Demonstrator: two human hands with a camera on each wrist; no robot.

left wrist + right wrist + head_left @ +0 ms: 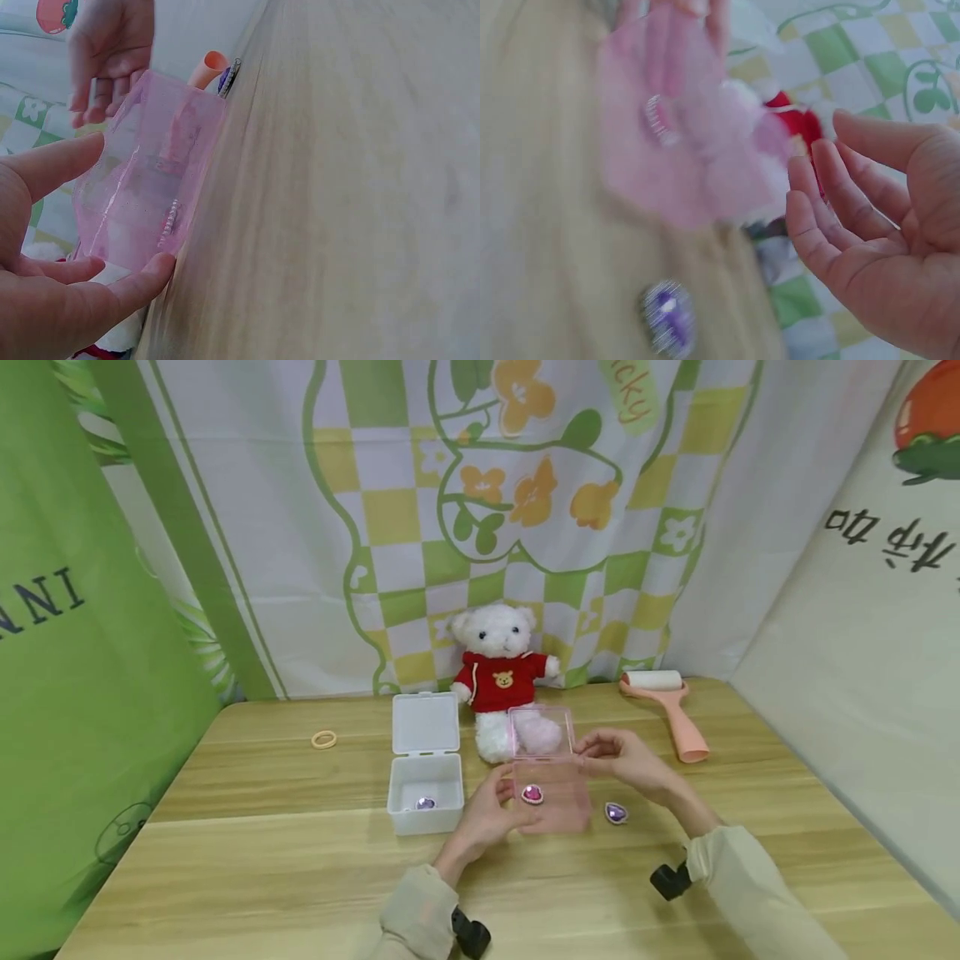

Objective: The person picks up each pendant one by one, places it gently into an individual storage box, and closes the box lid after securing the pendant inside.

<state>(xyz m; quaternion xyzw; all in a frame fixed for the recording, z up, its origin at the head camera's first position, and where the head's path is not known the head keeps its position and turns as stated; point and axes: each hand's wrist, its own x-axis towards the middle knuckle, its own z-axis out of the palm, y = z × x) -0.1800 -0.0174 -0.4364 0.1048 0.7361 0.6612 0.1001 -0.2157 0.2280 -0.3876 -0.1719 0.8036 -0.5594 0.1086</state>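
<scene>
A translucent pink box (558,817) stands on the table with its hinged lid raised. Inside its left part, a pink heart-shaped gem (532,794) with a beaded rim shows through. My left hand (487,810) holds the box at its left end, thumb along the front and fingers at the side. Beside the raised lid is my right hand (628,767); its loosely bent fingers (840,184) hold nothing in the right wrist view. A purple teardrop gem (616,812) lies on the table to the right of the box.
Left of the pink box sits an open white box (427,823) with a purple gem (425,803) inside. A white teddy bear (501,685) in red sits behind. A lint roller (678,718) lies back right, a yellowish ring (324,740) at left.
</scene>
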